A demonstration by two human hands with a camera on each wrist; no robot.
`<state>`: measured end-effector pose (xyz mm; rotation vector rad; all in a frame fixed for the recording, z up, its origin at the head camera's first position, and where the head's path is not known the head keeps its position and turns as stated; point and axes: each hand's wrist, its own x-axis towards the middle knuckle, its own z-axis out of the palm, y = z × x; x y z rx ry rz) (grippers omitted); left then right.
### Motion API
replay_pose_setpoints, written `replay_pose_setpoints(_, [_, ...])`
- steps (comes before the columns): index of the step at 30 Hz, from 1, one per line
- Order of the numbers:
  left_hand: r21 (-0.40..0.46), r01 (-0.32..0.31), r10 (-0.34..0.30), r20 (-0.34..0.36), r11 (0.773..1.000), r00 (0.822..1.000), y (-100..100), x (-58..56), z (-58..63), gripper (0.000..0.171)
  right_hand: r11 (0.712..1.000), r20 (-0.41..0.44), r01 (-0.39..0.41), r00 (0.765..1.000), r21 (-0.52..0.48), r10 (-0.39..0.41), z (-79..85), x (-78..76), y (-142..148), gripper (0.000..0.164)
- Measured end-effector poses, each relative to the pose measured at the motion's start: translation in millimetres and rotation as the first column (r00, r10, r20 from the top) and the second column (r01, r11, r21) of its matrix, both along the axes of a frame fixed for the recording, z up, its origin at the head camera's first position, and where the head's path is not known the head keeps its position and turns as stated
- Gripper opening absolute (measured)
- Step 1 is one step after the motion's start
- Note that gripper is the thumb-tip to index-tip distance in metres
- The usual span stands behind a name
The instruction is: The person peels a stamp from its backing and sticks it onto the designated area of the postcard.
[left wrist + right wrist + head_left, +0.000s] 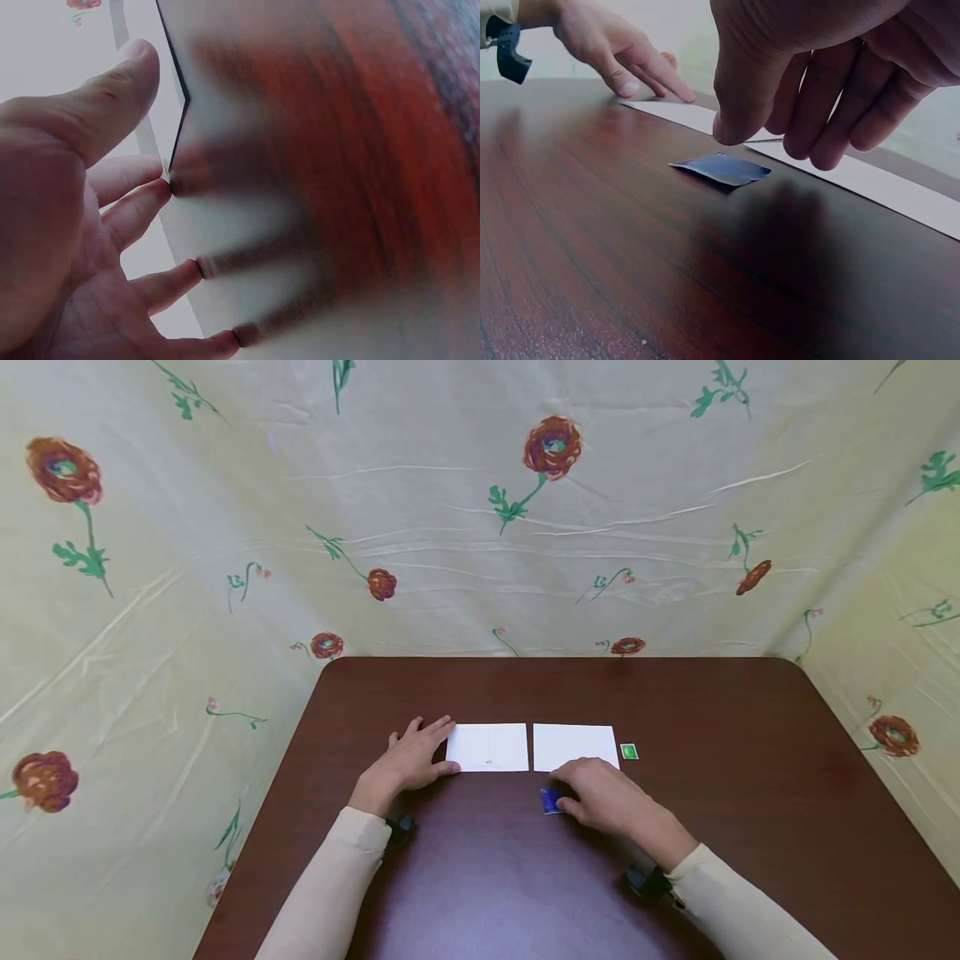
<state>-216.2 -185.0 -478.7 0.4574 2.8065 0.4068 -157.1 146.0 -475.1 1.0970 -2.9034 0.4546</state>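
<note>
Two white cards lie side by side on the table. The left card [487, 748] bears a faint middle line and a small mark; the right card [573, 743] looks plain. My left hand [411, 758] rests at the left card's left edge, fingers spread and fingertips on the tabletop. Just in front of the right card lies a small blue stamp-like square [724, 169], its edges slightly curled up. Over it hovers my right hand [611, 797], fingers loosely bent, thumb [739, 97] apart from the square. A small green stamp [629, 752] with a white border lies right of the right card.
The dark brown wooden table [480, 877] has rounded far corners. Flower-printed sheeting [450, 502] hangs behind it and along both sides. A black wrist camera [647, 883] sits under my right wrist, and another wrist camera [401, 829] under the left.
</note>
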Motion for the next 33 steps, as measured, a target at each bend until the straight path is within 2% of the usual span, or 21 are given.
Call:
replay_pose_setpoints(8, [-0.013, 0.01, -0.01, -0.031, 1.0, 0.999, 1.1, -0.3, 3.3, 0.078, 1.0, -0.081, -0.019, 0.996, 0.012, 0.02, -2.8, -0.6, -6.0, 0.017])
replay_pose_setpoints(15, [-0.006, 0.008, -0.009, -0.044, 1.0, 0.999, 1.1, 0.0, 4.5, 0.078, 0.999, -0.154, 0.017, 0.988, 0.033, -0.011, -9.9, 1.7, -10.1, 0.021])
replay_pose_setpoints(23, [-0.005, 0.009, -0.009, -0.042, 1.0, 0.999, 0.3, 0.2, 3.5, 0.078, 0.998, -0.141, 0.05, 0.989, 0.037, -0.045, -11.3, 5.7, -12.7, 0.021])
replay_pose_setpoints(33, [0.011, -0.006, 0.006, -0.035, 1.0, 0.999, 1.6, 6.0, -2.0, 0.078, 0.998, -0.159, 0.033, 0.987, 0.049, -0.025, -13.6, 10.0, -13.2, 0.019])
